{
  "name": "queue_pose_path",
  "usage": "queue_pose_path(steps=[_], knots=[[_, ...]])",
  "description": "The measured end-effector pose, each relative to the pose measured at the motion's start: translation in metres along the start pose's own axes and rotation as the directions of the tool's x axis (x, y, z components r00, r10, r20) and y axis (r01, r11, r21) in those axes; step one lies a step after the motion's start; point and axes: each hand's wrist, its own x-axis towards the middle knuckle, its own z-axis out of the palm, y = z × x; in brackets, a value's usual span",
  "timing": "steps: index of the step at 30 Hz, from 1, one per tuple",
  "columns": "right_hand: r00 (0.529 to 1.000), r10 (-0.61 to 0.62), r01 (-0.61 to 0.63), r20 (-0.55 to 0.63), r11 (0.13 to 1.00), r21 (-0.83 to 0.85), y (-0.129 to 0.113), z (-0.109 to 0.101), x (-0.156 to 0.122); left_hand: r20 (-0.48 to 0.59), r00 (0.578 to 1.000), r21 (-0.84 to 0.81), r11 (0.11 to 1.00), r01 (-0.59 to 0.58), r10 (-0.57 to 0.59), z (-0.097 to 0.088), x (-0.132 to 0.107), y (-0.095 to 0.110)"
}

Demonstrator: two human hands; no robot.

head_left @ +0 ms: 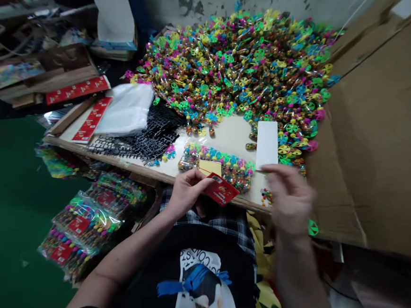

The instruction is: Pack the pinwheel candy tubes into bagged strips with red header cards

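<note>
Peeling grey wall stands behind a wooden bench, and a big cardboard sheet closes its right side. A large pile of small colourful toys covers the far part of the bench. The left hand grips a red card; its fingers are closed on the card's left end. The card's long axis runs from these fingers to the right and slightly down, and its printed face is up. Just beyond the fingers lies a filled bag of toys with a yellow card inside.

The right hand is blurred, with fingers loosely spread and nothing held. Its fingertips are at the near edge of a white strip; touching or not, I cannot tell. Far left of the left fingers lie black parts, clear bags and more red cards. Finished packs lie on the green floor.
</note>
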Motion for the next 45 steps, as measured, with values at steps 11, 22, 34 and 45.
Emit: queue_pose_path(steps=[11,22,34,45], knots=[[0.94,0.305,-0.333,0.152,0.917,0.219,0.03,0.038,-0.013,0.129,0.989,0.033,0.997,0.07,-0.074,0.012,0.01,0.002],[0.929,0.305,-0.348,0.208,0.912,0.216,0.046,0.035,-0.009,0.14,0.989,0.152,0.988,0.029,-0.051,0.015,0.024,-0.009],[0.975,0.087,-0.104,0.205,0.992,0.074,0.04,0.037,0.01,0.205,0.979,0.21,0.977,-0.03,-0.014,0.009,0.038,-0.01],[0.997,-0.073,0.071,-0.007,0.989,-0.129,0.041,0.047,0.001,0.148,0.983,0.147,0.985,0.091,-0.113,0.016,0.045,-0.017]])
